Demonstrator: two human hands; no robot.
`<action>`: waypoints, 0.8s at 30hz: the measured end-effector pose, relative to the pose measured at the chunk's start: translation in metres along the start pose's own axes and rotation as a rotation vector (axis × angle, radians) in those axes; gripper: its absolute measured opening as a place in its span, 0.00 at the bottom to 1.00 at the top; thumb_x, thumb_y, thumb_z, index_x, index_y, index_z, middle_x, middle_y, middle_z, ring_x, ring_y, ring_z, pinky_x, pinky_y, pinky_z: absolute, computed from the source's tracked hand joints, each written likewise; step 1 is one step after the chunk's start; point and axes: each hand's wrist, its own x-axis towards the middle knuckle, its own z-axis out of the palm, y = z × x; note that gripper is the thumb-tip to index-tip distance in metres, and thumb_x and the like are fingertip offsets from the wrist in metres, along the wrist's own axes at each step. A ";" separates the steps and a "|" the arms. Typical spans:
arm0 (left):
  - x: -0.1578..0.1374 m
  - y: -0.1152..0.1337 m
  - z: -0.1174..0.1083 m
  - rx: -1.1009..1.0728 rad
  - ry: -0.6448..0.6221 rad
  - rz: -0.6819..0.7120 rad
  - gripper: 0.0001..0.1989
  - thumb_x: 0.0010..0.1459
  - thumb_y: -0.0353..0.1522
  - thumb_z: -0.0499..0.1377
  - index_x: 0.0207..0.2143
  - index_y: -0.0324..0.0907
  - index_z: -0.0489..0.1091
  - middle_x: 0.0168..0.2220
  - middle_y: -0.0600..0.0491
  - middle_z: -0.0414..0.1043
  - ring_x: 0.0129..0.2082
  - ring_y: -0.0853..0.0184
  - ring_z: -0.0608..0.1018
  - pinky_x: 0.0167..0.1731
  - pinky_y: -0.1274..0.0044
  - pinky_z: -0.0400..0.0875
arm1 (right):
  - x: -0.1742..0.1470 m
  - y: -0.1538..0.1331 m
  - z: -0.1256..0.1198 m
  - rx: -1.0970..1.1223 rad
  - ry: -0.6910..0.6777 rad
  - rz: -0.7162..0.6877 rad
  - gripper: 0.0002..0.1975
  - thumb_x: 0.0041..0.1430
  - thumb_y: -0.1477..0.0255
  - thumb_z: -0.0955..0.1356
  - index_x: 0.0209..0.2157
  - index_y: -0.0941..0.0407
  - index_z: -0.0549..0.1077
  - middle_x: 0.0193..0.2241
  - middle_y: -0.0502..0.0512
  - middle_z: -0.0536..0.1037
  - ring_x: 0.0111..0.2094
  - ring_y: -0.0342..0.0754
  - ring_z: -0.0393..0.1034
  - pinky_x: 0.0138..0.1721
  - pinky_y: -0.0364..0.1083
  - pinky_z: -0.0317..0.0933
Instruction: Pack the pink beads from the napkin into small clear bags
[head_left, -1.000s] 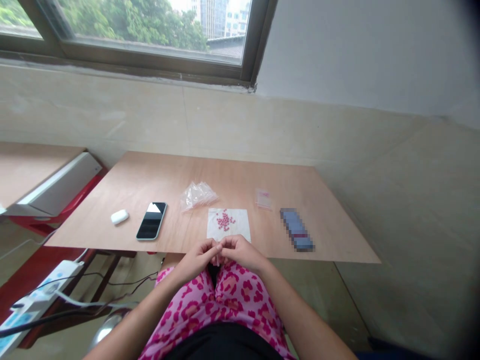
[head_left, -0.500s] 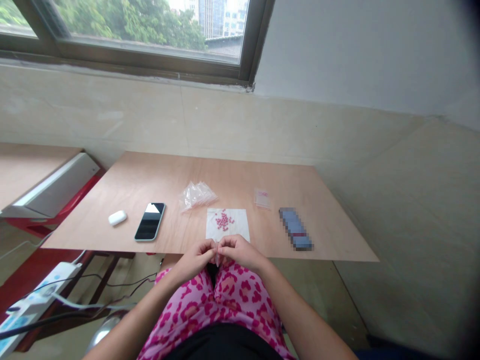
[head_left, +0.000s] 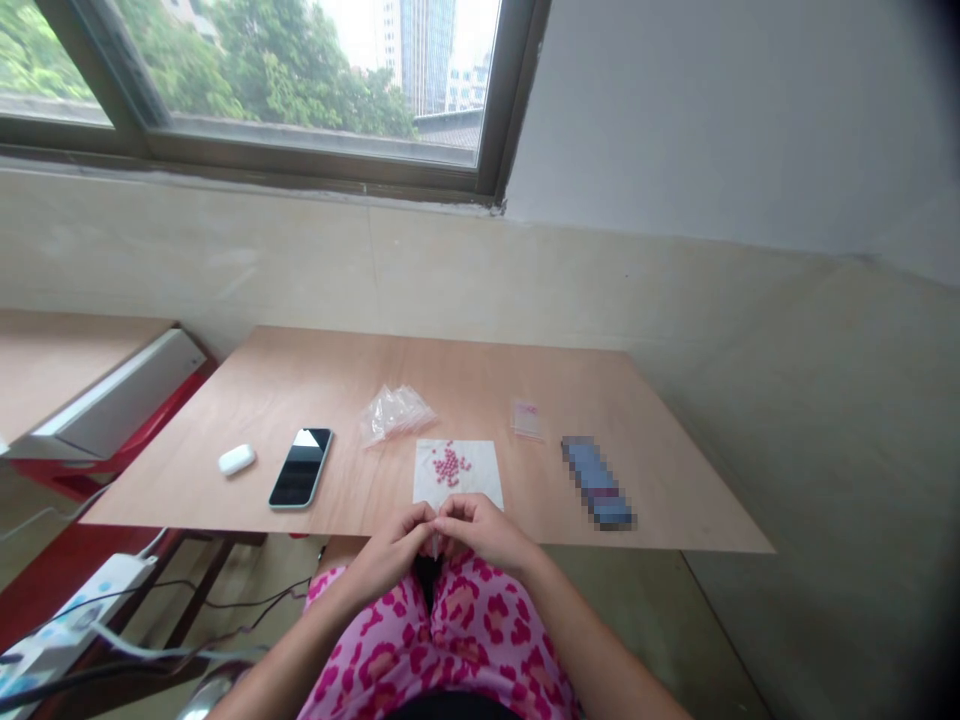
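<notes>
At the table's front edge, my left hand (head_left: 403, 537) and my right hand (head_left: 480, 532) meet with fingers pinched. Between them is a small clear plastic bag (head_left: 436, 547), mostly hidden by the fingers. Just beyond my hands lies a white paper sheet (head_left: 486, 478) with a cluster of small round pink pieces (head_left: 450, 466) on it. Behind the paper to the left is a loose pile of clear plastic bags (head_left: 396, 414). To the right lies a small flat clear bag (head_left: 527, 421) with a bit of pink inside.
On the wooden table (head_left: 360, 370), a phone (head_left: 301, 470) and a white earbud case (head_left: 237, 460) lie to the left. A blurred, pixelated flat object (head_left: 598, 482) is on the right. A power strip (head_left: 75, 620) with cables sits low at the left.
The view has tilted up slightly, so the table and hands appear lower. Both hands keep their pinch on the bag, with little visible movement.
</notes>
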 end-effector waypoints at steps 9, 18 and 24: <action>0.004 -0.020 0.007 0.270 0.210 0.028 0.11 0.55 0.32 0.57 0.21 0.43 0.62 0.20 0.57 0.64 0.23 0.68 0.66 0.26 0.77 0.57 | 0.005 0.012 0.009 -0.270 0.165 -0.151 0.05 0.55 0.74 0.70 0.26 0.56 0.70 0.23 0.47 0.72 0.25 0.43 0.64 0.28 0.41 0.56; 0.004 -0.022 0.004 0.435 0.372 0.026 0.10 0.55 0.33 0.53 0.21 0.43 0.61 0.20 0.57 0.64 0.24 0.67 0.68 0.27 0.76 0.56 | 0.011 0.020 0.015 -0.269 0.276 -0.203 0.03 0.55 0.75 0.68 0.29 0.55 0.68 0.26 0.47 0.72 0.28 0.44 0.68 0.30 0.42 0.61; 0.004 -0.023 -0.001 0.388 0.422 0.011 0.11 0.56 0.34 0.53 0.21 0.43 0.62 0.20 0.57 0.65 0.24 0.66 0.70 0.27 0.76 0.58 | 0.004 0.011 0.019 -0.454 0.280 -0.366 0.06 0.60 0.78 0.65 0.35 0.54 0.71 0.31 0.49 0.75 0.32 0.46 0.71 0.35 0.43 0.65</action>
